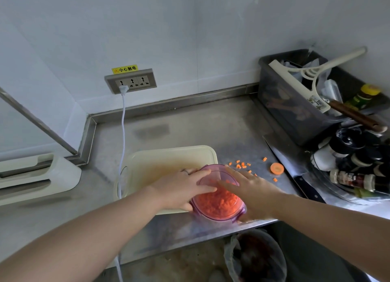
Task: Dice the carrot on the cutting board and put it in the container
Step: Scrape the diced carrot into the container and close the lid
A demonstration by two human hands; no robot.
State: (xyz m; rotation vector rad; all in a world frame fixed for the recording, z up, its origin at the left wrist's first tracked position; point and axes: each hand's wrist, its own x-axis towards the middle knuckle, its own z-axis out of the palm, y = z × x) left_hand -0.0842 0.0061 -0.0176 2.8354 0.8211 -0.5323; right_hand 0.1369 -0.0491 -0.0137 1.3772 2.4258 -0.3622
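Note:
A round pinkish transparent container (219,217) holds a heap of diced carrot (217,203) at the counter's front edge, partly on the cream cutting board (168,159). A clear lid (217,175) lies on top of it, pressed by both hands. My left hand (181,187) rests on the lid's left side with its thumb at the container's rim. My right hand (251,189) lies flat on the lid's right side. Several loose carrot dice (240,165) and a round carrot end slice (277,168) lie on the steel counter to the right.
A knife (295,172) lies to the right of the carrot slice. Spice jars (356,155) and a dark bin with utensils (295,104) fill the right side. A white cord (123,134) runs from the wall socket past the board. A bagged trash bin (255,256) stands below the counter.

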